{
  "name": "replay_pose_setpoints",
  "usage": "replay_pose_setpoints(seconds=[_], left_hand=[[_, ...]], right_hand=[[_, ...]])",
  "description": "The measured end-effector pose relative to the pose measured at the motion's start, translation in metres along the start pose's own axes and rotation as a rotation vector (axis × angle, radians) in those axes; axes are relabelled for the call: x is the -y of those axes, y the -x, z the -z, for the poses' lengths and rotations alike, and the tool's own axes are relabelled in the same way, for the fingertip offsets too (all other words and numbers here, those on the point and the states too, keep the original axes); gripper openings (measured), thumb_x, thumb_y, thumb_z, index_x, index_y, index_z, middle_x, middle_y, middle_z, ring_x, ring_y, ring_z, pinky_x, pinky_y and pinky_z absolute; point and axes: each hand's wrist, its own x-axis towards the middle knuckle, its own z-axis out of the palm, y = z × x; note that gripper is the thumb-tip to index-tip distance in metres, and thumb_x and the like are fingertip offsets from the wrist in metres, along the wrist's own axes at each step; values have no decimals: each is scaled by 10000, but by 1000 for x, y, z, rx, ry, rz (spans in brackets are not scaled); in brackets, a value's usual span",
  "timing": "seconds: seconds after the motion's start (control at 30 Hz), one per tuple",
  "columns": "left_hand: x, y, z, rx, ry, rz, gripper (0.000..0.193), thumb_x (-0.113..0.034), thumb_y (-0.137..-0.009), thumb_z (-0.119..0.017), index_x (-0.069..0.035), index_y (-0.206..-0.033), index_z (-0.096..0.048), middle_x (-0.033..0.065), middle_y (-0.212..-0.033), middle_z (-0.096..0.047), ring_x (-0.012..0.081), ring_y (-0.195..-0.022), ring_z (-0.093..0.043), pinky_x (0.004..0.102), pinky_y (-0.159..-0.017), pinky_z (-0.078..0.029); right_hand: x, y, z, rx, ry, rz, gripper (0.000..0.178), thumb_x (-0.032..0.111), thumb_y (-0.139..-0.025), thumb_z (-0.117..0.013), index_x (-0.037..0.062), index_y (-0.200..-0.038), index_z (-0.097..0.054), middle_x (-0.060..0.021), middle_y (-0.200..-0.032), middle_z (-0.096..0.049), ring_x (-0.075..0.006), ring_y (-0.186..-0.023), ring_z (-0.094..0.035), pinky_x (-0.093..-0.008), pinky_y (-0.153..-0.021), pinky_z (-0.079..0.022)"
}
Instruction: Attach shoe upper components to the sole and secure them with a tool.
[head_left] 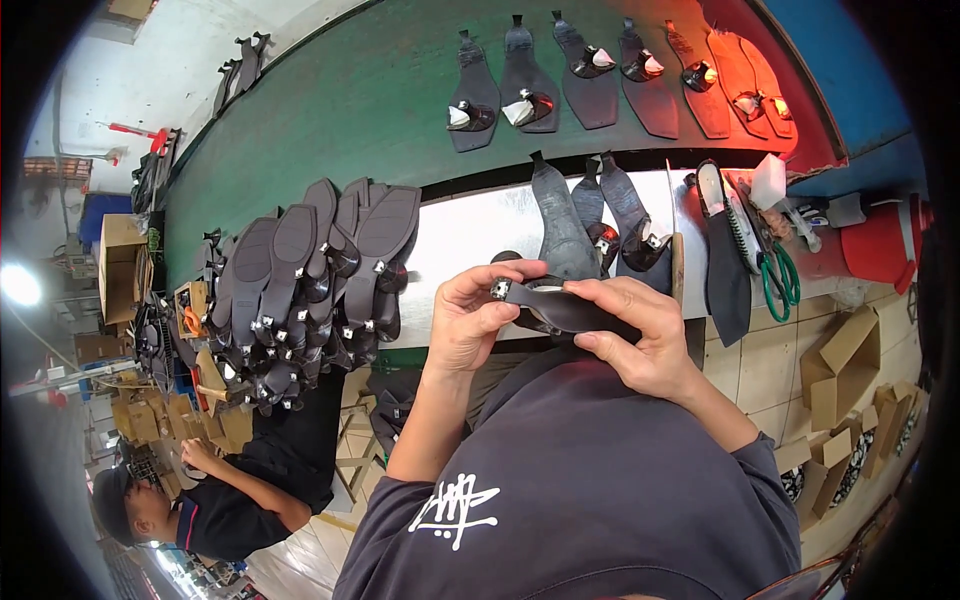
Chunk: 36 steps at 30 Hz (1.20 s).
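Observation:
Close to my chest, my two hands hold a black shoe sole (568,312) with a heel on it. My left hand (468,312) grips the heel end, thumb and fingers closed around it, near a small pale square with dark dots. At the other end my right hand (645,340) pinches the sole between thumb and fingers. Part of the heel is hidden behind the sole and my fingers. Just beyond my hands, several loose soles (563,225) with dark glossy heels lie on a bright metal surface (465,240).
A large pile of heeled soles (290,270) lies to the left. Across the green bench (340,110) runs a row of soles (588,90), reddish-lit at the right. Green-handled scissors (780,280) hang over the right edge. A co-worker (230,490) is at lower left; cartons (840,360) stand right.

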Motion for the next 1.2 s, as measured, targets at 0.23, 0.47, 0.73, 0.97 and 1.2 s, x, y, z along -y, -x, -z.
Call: replay_pose_setpoints(seconds=[0.23, 0.47, 0.73, 0.97, 1.2], left_hand=[[0, 1, 2, 11, -19, -12, 299, -14, -737, -721, 4, -1031, -675, 236, -1149, -635, 258, -1064, -614, 378, -946, -483], [-1, 2, 7, 28, -34, -4, 320, -1, -699, -747, 10, -1015, -696, 234, -1140, -646, 284, -1095, -607, 398, -979, -463], [-5, 0, 10, 89, -172, -53, 404, 32, -676, -759, 3, -1074, -695, 254, -1168, -631, 324, -1150, -587, 415, -996, -455], [-6, 1, 8, 123, -267, -115, 420, 66, -699, -723, 12, -1114, -679, 271, -1203, -605, 324, -1149, -588, 399, -967, -478], [-7, 0, 5, 154, -323, -121, 440, 124, -694, -628, 28, -1121, -674, 278, -1245, -579, 300, -1147, -589, 365, -957, -483]], right_hand=[[0, -1, 0, 9, -11, 1, 450, 9, -734, -728, 10, -1176, -642, -125, -1000, -678, -220, -859, -640, -305, -771, -499], [1, -3, 1, 51, -8, -4, 434, 5, -754, -709, 33, -1183, -646, -100, -872, -641, -201, -754, -596, -298, -691, -476], [4, -6, 7, 85, 112, 18, 438, -11, -745, -664, 7, -1182, -638, -108, -820, -603, -203, -707, -554, -306, -643, -449], [3, -7, 5, 88, 208, 58, 463, 6, -729, -699, 26, -1187, -640, -101, -791, -586, -219, -675, -548, -312, -612, -441], [3, -8, 5, 66, 261, 106, 447, 29, -718, -726, 22, -1159, -650, -103, -788, -590, -234, -676, -571, -328, -618, -460]])
